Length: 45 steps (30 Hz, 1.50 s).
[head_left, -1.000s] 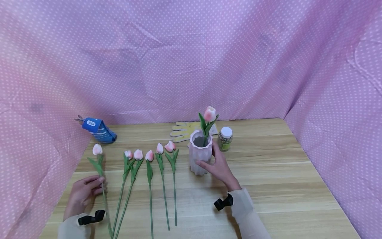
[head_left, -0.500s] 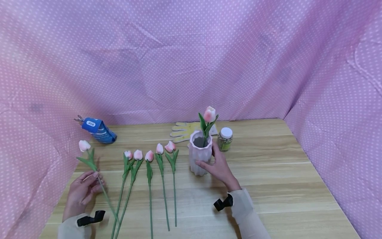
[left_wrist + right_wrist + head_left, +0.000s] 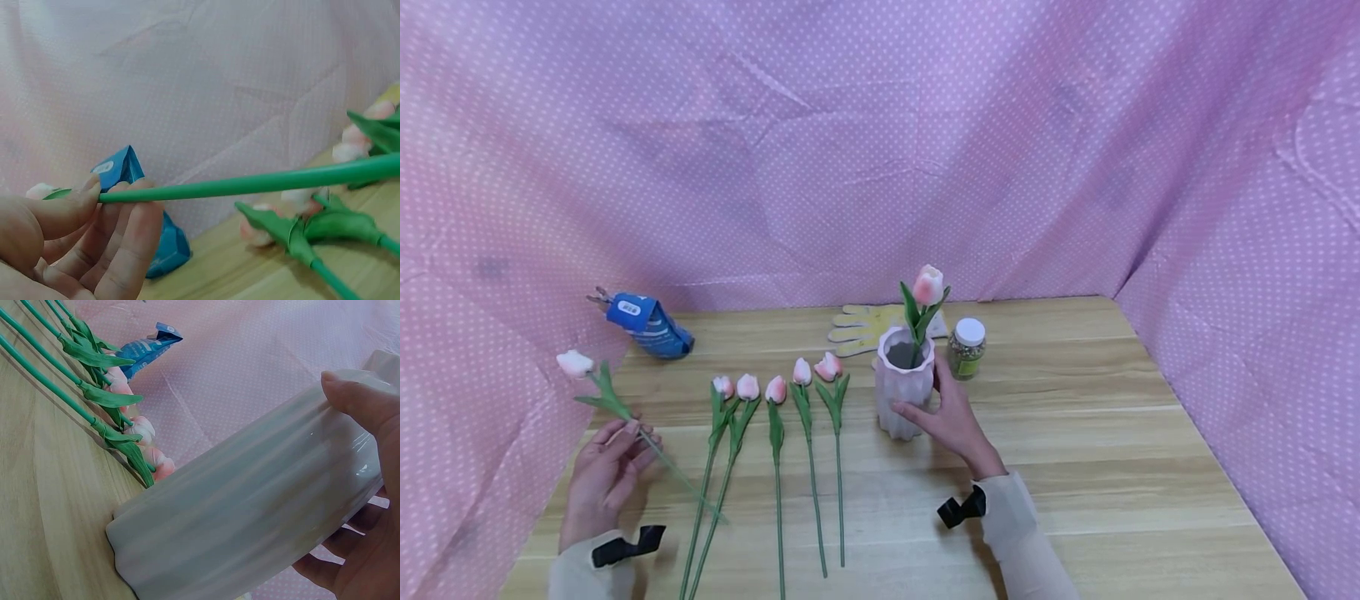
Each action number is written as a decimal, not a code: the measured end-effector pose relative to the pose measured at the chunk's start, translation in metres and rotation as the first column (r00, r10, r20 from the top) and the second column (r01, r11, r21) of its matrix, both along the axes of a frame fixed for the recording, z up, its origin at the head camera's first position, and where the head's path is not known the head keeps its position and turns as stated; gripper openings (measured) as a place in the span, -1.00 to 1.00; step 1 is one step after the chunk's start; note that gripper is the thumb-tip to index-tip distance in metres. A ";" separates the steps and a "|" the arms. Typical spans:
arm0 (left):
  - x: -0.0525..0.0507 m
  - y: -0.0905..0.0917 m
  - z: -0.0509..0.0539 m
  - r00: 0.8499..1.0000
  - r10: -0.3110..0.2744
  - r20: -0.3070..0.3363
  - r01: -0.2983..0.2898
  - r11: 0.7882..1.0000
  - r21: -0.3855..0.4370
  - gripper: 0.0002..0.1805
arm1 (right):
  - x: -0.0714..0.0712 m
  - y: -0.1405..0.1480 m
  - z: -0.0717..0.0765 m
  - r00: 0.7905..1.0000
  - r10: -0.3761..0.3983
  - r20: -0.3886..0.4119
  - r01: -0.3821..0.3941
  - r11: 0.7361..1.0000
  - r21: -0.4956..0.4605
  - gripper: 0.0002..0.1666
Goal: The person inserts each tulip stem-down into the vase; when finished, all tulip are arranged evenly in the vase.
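the left hand (image 3: 601,479) is pinching a tulip (image 3: 613,402) between thumb and fingertips, just below its leaves. the bloom is leaning out to the left, and the bare stem end is crossing above the two nearest of five loose tulips (image 3: 777,425) on the table (image 3: 1075,400); whether it is touching them, i cannot tell. the right hand (image 3: 951,417) is gripping the vase (image 3: 904,396), which is standing upright, thumb on the near side and fingers curving round the far side. another tulip (image 3: 928,285) is already standing in the vase.

the step in hand is probably turning the pinched stem for placing beside that one. the next move would be calling for raising the stem clear of the others, aiming its end at the vase mouth and tipping the bloom up, with the right hand steadying. the leaves might be catching on the rim.
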<state>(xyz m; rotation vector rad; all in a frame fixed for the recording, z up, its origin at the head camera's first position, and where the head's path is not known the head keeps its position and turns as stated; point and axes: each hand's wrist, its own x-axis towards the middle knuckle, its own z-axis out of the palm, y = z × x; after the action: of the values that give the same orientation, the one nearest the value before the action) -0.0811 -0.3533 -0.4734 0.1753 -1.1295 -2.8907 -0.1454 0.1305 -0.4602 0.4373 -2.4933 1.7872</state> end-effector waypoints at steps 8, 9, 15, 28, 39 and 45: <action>-0.004 0.007 0.001 0.993 0.017 -0.119 0.008 0.979 0.203 -0.65 | 0.001 0.000 0.002 1.000 0.003 0.015 -0.003 1.000 -0.001 0.08; -0.004 0.008 0.001 0.991 0.022 -0.134 0.008 0.976 0.218 -0.65 | 0.001 0.000 0.002 1.000 0.004 0.013 -0.004 1.000 -0.003 0.08; -0.006 0.011 0.003 0.981 0.059 -0.184 -0.006 0.961 0.276 -0.67 | 0.000 0.000 0.001 1.000 0.011 -0.010 -0.012 1.000 -0.019 0.06; -0.011 0.023 0.019 0.969 0.134 -0.209 -0.062 0.945 0.321 -0.71 | 0.000 0.000 -0.001 1.000 0.006 -0.020 -0.006 1.000 -0.024 0.09; -0.014 0.042 0.034 0.943 0.218 -0.250 -0.132 0.938 0.321 -0.76 | 0.001 -0.001 0.001 1.000 -0.001 0.012 0.002 1.000 -0.011 0.08; -0.016 0.050 0.043 0.935 0.253 -0.248 -0.164 0.929 0.331 -0.82 | 0.000 0.000 0.001 1.000 0.002 0.009 -0.001 1.000 -0.010 0.08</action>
<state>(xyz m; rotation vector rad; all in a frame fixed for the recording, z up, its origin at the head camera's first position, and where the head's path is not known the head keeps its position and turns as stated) -0.0973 -0.3035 -0.4302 -0.1090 -0.5737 -2.7600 -0.1452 0.1302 -0.4593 0.4319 -2.4889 1.8058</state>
